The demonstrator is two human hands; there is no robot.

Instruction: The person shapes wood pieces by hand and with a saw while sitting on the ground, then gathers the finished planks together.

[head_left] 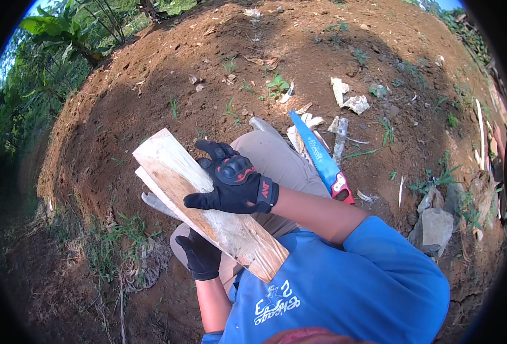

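A pale split piece of wood lies slantwise across my lap, its lower end against my blue shirt. Along its left edge shows a second pale layer; I cannot tell whether it is a separate piece. My right hand, in a black glove with red marks, grips the wood from above, thumb across its face and fingers at its far edge. My left hand, also black-gloved, holds the wood's near side from below; its thumb shows, while its other fingers are hidden under the wood.
A handsaw with a blue blade and red handle lies right of my knee. Pale wood scraps and dry husks are scattered on the brown soil. Grey stones lie at right. Green plants line the left bank.
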